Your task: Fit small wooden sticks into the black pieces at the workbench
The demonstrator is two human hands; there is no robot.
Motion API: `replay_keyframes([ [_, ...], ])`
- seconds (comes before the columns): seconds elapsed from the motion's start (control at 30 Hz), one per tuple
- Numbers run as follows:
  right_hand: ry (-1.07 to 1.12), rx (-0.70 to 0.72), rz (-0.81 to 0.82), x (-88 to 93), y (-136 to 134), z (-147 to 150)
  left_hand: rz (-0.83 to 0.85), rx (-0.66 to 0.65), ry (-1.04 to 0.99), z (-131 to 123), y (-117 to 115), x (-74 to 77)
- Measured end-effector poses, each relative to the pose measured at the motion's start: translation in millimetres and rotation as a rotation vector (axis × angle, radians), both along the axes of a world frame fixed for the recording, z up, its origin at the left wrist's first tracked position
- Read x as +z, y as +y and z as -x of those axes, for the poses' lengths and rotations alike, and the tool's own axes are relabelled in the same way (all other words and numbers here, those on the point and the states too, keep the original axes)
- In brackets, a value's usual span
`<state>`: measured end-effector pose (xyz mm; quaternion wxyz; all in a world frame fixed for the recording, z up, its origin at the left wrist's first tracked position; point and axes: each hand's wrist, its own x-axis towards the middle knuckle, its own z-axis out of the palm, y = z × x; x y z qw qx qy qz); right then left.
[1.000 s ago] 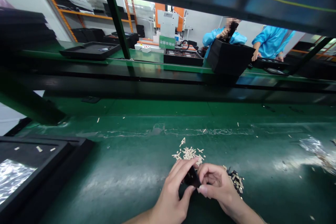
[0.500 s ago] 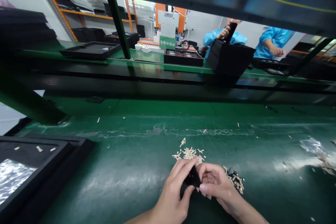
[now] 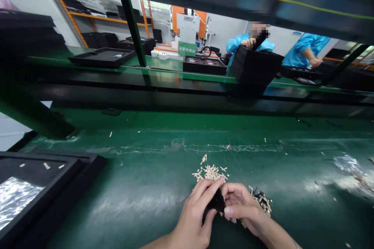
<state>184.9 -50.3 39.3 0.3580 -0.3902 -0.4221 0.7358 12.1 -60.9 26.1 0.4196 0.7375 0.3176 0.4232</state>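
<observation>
Both my hands meet low in the middle of the green work surface [image 3: 146,186]. My left hand [image 3: 194,218] pinches a small black part [image 3: 217,202] between thumb and fingers. My right hand [image 3: 241,208] closes on the same black part from the right, fingers curled. Just beyond my fingers lies a heap of small pale strips [image 3: 210,172]. A second smaller heap of strips mixed with dark bits [image 3: 263,200] lies to the right of my right hand.
A black tray [image 3: 43,186] with a shiny foil sheet sits at the left edge. A raised green shelf [image 3: 163,72] carries black trays and a black box [image 3: 255,66]. Two people in blue coats work behind it. Foil scraps [image 3: 350,165] lie at right.
My hands stayed in place, fingers shifting slightly around the black part. The person at the far right moved an arm.
</observation>
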Motion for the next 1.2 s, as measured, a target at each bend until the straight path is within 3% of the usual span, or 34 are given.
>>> replay_keyframes([
  [0.23,-0.03,-0.029,0.029,-6.8,0,-3,-0.058,-0.038,-0.007,-1,0,1.0],
  [0.5,-0.003,0.018,-0.13,3.1,4,1,0.105,0.084,0.014,-4,-2,3.3],
  [0.63,-0.113,0.012,-0.209,5.0,5,1,0.118,0.107,0.034,-3,-3,2.6],
  [0.87,-0.461,-0.092,-0.576,3.8,5,-3,0.229,0.085,0.036,-2,-2,3.5],
  [1.1,-0.554,-0.088,-0.615,5.9,3,-1,0.37,0.135,-0.087,-7,2,6.9],
  [1.2,-0.573,-0.091,-0.623,8.2,2,-1,0.329,0.192,-0.065,-8,2,6.4],
])
